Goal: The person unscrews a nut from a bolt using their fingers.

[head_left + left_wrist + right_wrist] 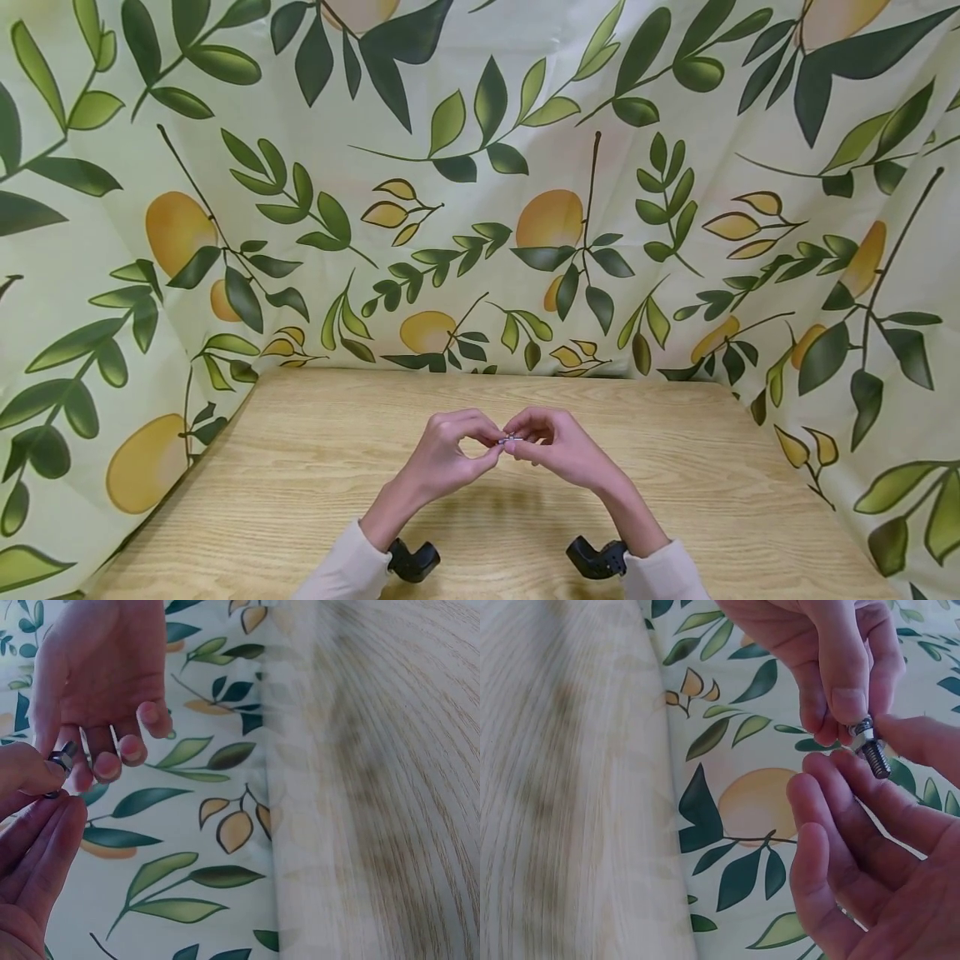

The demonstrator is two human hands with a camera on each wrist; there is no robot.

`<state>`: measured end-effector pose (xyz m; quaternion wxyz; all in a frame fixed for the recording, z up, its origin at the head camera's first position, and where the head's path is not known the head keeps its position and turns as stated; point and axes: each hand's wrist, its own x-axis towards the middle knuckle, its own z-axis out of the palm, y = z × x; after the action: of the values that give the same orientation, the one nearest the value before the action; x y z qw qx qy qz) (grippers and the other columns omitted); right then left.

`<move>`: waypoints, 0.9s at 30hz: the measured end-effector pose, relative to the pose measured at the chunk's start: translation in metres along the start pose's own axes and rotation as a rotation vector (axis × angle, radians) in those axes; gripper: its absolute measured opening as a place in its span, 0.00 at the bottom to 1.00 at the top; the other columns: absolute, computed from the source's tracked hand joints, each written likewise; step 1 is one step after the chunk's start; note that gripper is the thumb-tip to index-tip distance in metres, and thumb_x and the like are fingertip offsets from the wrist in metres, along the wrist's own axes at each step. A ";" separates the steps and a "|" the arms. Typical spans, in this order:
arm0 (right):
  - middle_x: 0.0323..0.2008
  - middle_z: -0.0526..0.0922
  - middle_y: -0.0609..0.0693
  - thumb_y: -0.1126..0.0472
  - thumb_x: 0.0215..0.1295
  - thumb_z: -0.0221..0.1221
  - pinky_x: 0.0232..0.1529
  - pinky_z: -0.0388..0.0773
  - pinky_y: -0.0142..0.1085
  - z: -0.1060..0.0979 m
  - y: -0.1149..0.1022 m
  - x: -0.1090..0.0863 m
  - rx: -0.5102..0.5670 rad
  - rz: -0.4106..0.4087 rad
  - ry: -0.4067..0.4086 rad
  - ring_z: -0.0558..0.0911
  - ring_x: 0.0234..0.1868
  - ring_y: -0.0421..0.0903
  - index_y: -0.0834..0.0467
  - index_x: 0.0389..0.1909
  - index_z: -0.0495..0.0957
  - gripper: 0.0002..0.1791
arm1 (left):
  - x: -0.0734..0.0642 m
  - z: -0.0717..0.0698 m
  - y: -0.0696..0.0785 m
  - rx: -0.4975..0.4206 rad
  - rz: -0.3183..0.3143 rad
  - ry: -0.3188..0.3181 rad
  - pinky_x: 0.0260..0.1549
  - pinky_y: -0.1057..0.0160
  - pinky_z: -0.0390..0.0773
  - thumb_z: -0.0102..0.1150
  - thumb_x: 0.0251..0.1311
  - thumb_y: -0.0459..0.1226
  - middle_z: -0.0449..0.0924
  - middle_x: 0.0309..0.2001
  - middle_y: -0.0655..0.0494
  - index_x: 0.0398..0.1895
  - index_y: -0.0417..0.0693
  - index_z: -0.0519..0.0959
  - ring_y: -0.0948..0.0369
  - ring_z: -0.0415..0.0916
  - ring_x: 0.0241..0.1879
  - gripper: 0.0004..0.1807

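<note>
A small metal bolt (pixel 877 761) with a nut (pixel 861 740) around its shank is between the two hands, above the table. My left hand (pixel 450 446) pinches one end of the bolt between thumb and fingers. From the other side my right hand (pixel 558 446) meets it, thumb and index fingertip at the nut. In the right wrist view, the bare threaded end points toward my right palm, and the other right fingers (pixel 810 847) are loosely bent. The bolt's far end is hidden under my left thumb (pixel 847 701).
Below the hands lies a wooden table (pixel 315 433). Cloth (pixel 480 192) printed with leaves and orange fruit hangs behind it and on both sides. Black wrist devices sit at the left cuff (pixel 341 567) and the right cuff (pixel 663 571).
</note>
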<state>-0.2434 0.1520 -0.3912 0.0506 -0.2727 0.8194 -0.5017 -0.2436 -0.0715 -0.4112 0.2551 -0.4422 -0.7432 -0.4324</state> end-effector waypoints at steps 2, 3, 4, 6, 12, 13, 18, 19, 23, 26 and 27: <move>0.38 0.87 0.59 0.56 0.72 0.63 0.36 0.85 0.37 0.000 0.000 0.000 -0.004 0.006 -0.012 0.84 0.36 0.42 0.60 0.46 0.84 0.11 | 0.000 0.000 0.000 0.002 -0.010 0.000 0.36 0.72 0.88 0.73 0.53 0.25 0.88 0.32 0.56 0.32 0.45 0.88 0.67 0.86 0.32 0.07; 0.37 0.87 0.58 0.56 0.73 0.62 0.35 0.85 0.37 0.000 0.000 0.000 -0.003 0.008 -0.016 0.84 0.36 0.42 0.59 0.45 0.85 0.10 | 0.000 0.000 0.001 0.005 -0.010 0.001 0.35 0.72 0.88 0.73 0.53 0.26 0.88 0.32 0.56 0.32 0.45 0.87 0.67 0.86 0.31 0.07; 0.37 0.87 0.58 0.57 0.73 0.61 0.36 0.85 0.37 0.000 0.000 0.000 -0.002 0.004 -0.017 0.84 0.36 0.42 0.59 0.44 0.85 0.10 | 0.000 0.000 0.001 0.005 -0.013 0.001 0.36 0.73 0.87 0.73 0.53 0.26 0.88 0.32 0.56 0.32 0.45 0.87 0.67 0.86 0.32 0.07; 0.38 0.87 0.55 0.58 0.71 0.62 0.36 0.85 0.36 0.000 0.000 -0.001 0.000 -0.014 -0.009 0.83 0.37 0.42 0.59 0.43 0.85 0.08 | 0.000 0.000 0.001 0.004 -0.020 -0.002 0.36 0.73 0.87 0.73 0.53 0.25 0.89 0.32 0.56 0.32 0.45 0.88 0.67 0.86 0.32 0.07; 0.41 0.86 0.53 0.60 0.67 0.67 0.39 0.84 0.33 0.001 -0.001 -0.001 -0.006 -0.025 0.017 0.83 0.40 0.41 0.60 0.45 0.82 0.11 | 0.000 0.000 0.001 -0.003 -0.015 -0.007 0.36 0.73 0.87 0.72 0.52 0.24 0.89 0.32 0.55 0.33 0.44 0.88 0.65 0.86 0.32 0.09; 0.41 0.86 0.54 0.59 0.67 0.67 0.39 0.84 0.33 0.001 -0.001 -0.001 -0.011 -0.015 0.011 0.84 0.40 0.41 0.60 0.46 0.83 0.11 | 0.000 0.000 0.001 -0.002 -0.014 -0.006 0.36 0.73 0.87 0.72 0.52 0.24 0.89 0.32 0.55 0.33 0.45 0.88 0.66 0.86 0.32 0.08; 0.39 0.88 0.57 0.56 0.72 0.62 0.37 0.85 0.36 -0.001 -0.001 -0.002 -0.023 0.006 -0.021 0.84 0.37 0.43 0.58 0.46 0.84 0.11 | 0.001 -0.001 0.002 -0.004 -0.025 -0.004 0.36 0.73 0.87 0.72 0.54 0.26 0.88 0.32 0.56 0.32 0.46 0.87 0.66 0.87 0.31 0.07; 0.39 0.87 0.58 0.56 0.72 0.62 0.37 0.85 0.36 -0.001 -0.001 -0.002 -0.021 0.005 -0.019 0.84 0.37 0.43 0.59 0.45 0.84 0.10 | 0.001 -0.001 0.002 -0.005 -0.025 -0.003 0.36 0.73 0.87 0.72 0.54 0.26 0.88 0.32 0.56 0.32 0.45 0.87 0.66 0.86 0.31 0.07; 0.39 0.86 0.55 0.60 0.69 0.65 0.37 0.84 0.33 0.000 0.000 -0.001 -0.010 -0.026 -0.003 0.83 0.39 0.42 0.61 0.44 0.83 0.09 | 0.001 0.000 0.001 -0.006 -0.007 0.000 0.36 0.73 0.87 0.72 0.52 0.25 0.89 0.32 0.55 0.32 0.45 0.87 0.66 0.86 0.31 0.08; 0.41 0.86 0.54 0.59 0.67 0.67 0.38 0.84 0.33 0.000 0.000 -0.001 -0.009 -0.022 -0.005 0.83 0.40 0.41 0.61 0.46 0.82 0.11 | 0.000 0.001 0.000 -0.006 0.005 0.001 0.36 0.74 0.87 0.72 0.51 0.24 0.89 0.32 0.55 0.32 0.44 0.87 0.66 0.86 0.31 0.09; 0.41 0.86 0.54 0.59 0.68 0.66 0.39 0.84 0.33 -0.001 0.000 -0.001 -0.011 -0.015 -0.011 0.84 0.39 0.41 0.60 0.47 0.82 0.12 | 0.000 0.001 0.000 -0.003 0.010 0.001 0.36 0.74 0.87 0.72 0.52 0.24 0.89 0.32 0.55 0.33 0.44 0.87 0.66 0.86 0.31 0.09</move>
<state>-0.2426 0.1530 -0.3910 0.0497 -0.2818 0.8198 -0.4960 -0.2439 -0.0705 -0.4115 0.2571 -0.4461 -0.7402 -0.4324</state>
